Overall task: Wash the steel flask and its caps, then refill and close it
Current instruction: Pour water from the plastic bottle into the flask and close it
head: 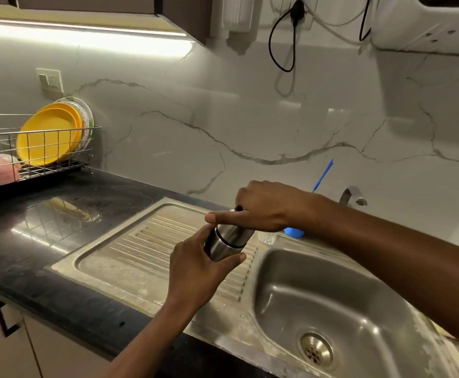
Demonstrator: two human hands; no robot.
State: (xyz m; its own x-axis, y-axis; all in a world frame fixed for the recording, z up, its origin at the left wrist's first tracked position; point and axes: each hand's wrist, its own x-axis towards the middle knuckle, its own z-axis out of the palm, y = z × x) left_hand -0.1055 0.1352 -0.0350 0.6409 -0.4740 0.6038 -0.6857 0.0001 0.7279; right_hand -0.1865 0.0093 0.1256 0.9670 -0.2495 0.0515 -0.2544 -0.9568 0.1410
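The steel flask (227, 242) is held tilted above the ribbed draining board (146, 241), just left of the sink bowl (332, 301). My left hand (195, 268) grips its body from below, thumb on the near side. My right hand (258, 205) is curled over the flask's top end and grips the cap there; the cap itself is mostly hidden under my fingers, with a dark bit showing at the knuckles. A dark ring runs round the flask below the cap.
A tap spout (352, 196) rises behind the sink, beside a blue brush (322, 175) in a blue holder (294, 232) and a small clear glass (267, 237). A wire dish rack (32, 165) with yellow plates (49, 135) stands on the black counter at left.
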